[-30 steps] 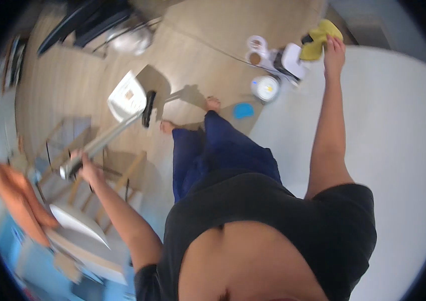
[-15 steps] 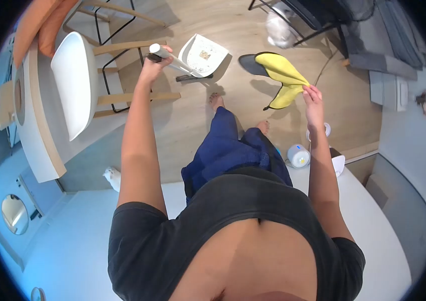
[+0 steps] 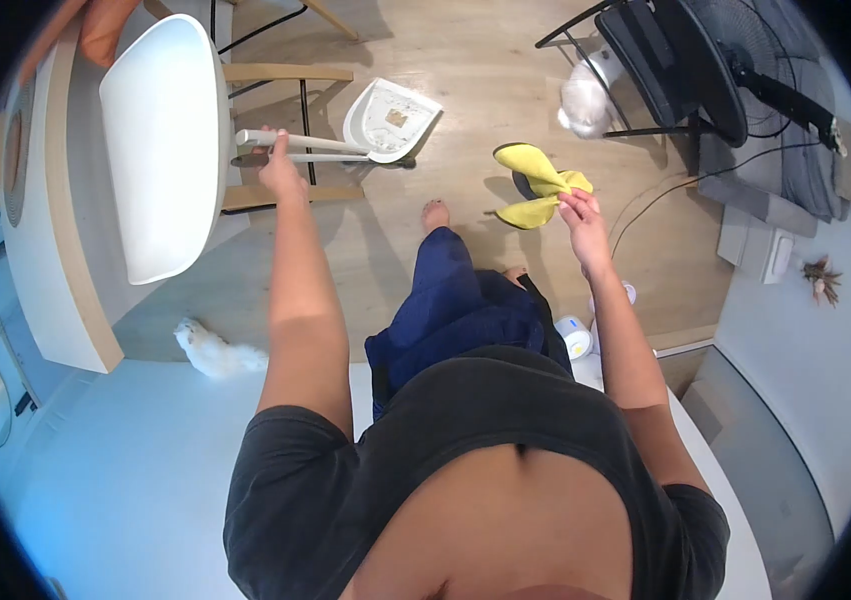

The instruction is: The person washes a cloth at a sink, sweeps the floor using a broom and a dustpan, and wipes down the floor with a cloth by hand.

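Observation:
My left hand [image 3: 282,170] is closed round two long pale handles [image 3: 317,144], one of which runs to a white dustpan [image 3: 392,120]. Bits of debris and a small tan piece lie in the pan, and a dark brush head shows partly beside it. In my right hand [image 3: 584,222], a yellow and dark grey cloth [image 3: 535,180] is pinched near its middle. Its folds hang above the wooden floor, in front of my bare feet.
A white chair [image 3: 165,150] stands at the left by a counter. One white cat [image 3: 215,350] is at lower left, another [image 3: 587,98] beside the black folding chair [image 3: 645,60]. A cable crosses the floor at right, and a white round device [image 3: 573,338] stands near my legs.
The view has swung round towards the right. My right hand has brought the cloth inward, and it now hangs more bunched. The handles in my left hand lie flatter, and more of the lower-left cat shows.

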Available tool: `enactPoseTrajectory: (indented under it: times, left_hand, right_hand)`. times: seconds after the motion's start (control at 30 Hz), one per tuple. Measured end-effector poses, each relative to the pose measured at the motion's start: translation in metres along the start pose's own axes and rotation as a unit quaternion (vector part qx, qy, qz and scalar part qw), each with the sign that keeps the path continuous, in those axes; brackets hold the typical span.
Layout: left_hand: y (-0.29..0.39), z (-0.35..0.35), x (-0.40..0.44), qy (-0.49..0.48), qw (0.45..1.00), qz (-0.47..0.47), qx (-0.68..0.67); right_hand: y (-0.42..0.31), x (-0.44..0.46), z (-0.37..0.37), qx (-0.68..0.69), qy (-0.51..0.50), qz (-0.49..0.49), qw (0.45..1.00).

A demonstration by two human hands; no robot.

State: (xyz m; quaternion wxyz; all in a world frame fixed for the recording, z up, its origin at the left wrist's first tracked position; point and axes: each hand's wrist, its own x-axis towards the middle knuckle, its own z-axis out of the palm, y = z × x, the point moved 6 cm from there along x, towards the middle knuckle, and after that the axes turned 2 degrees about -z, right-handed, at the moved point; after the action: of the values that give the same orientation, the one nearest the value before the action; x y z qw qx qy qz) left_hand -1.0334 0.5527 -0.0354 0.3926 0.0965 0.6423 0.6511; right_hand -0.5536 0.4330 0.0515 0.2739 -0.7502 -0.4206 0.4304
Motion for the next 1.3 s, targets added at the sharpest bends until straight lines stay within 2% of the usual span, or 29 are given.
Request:
enactPoseTrajectory:
  times: [0.07, 0.17, 0.3, 0.47, 0.53, 0.7, 0.77, 0.8, 0.87, 0.93, 1.0, 1.07, 1.2, 1.23, 1.27, 1.3]
  left_hand:
    - [0.002, -0.004, 0.007, 0.028, 0.999, -0.015, -0.011]
    - [0.004, 0.004, 0.012, -0.002, 1.000, 0.007, 0.028]
    - [-0.001, -0.001, 0.023, 0.046, 0.996, 0.053, 0.055]
    - [-0.010, 0.000, 0.037, 0.047, 0.994, 0.069, 0.070]
    - [-0.008, -0.006, 0.031, 0.129, 0.982, 0.036, 0.131]
    - [-0.011, -0.007, 0.035, 0.084, 0.988, 0.036, 0.123]
    - [-0.017, -0.013, 0.026, 0.122, 0.991, -0.039, 0.034]
    - [-0.014, -0.008, 0.020, 0.121, 0.991, -0.036, 0.033]
    - [-0.020, -0.004, 0.002, 0.119, 0.976, -0.155, 0.092]
    - [-0.027, -0.002, -0.005, 0.139, 0.968, -0.173, 0.119]
    - [-0.055, -0.015, 0.003, 0.164, 0.957, -0.190, 0.143]
    - [-0.100, -0.026, 0.026, 0.038, 0.945, -0.307, 0.108]
    - [-0.071, 0.053, -0.014, 0.060, 0.900, -0.376, 0.211]
    - [-0.073, 0.067, -0.023, 0.039, 0.875, -0.397, 0.276]
    - [-0.079, 0.089, -0.028, 0.016, 0.846, -0.415, 0.335]
    - [-0.085, 0.111, -0.027, 0.019, 0.844, -0.417, 0.335]
  right_hand:
    - [-0.007, 0.003, 0.008, -0.021, -0.013, -0.005, 1.000]
    - [-0.015, 0.010, 0.020, -0.056, -0.026, -0.011, 0.998]
    - [-0.032, 0.019, 0.046, -0.069, -0.059, -0.014, 0.996]
    - [-0.057, 0.037, 0.076, -0.100, -0.082, -0.083, 0.988]
    - [-0.067, 0.045, 0.083, -0.095, -0.089, -0.089, 0.988]
    - [-0.089, 0.067, 0.095, -0.096, -0.110, -0.115, 0.983]
    - [-0.094, 0.078, 0.100, -0.061, -0.121, -0.113, 0.984]
    - [-0.099, 0.085, 0.098, -0.060, -0.120, -0.116, 0.984]
    - [-0.108, 0.098, 0.096, -0.035, -0.128, -0.126, 0.983]
    - [-0.110, 0.116, 0.092, -0.002, -0.124, -0.143, 0.982]
    - [-0.112, 0.141, 0.084, -0.034, -0.116, -0.191, 0.974]
    - [-0.117, 0.173, 0.075, -0.051, -0.116, -0.185, 0.974]
    - [-0.096, 0.266, 0.061, -0.062, -0.169, -0.146, 0.973]
    - [-0.100, 0.281, 0.060, -0.124, -0.204, -0.158, 0.958]
    - [-0.102, 0.300, 0.056, -0.122, -0.207, -0.153, 0.959]
    - [-0.108, 0.318, 0.058, -0.126, -0.212, -0.154, 0.957]
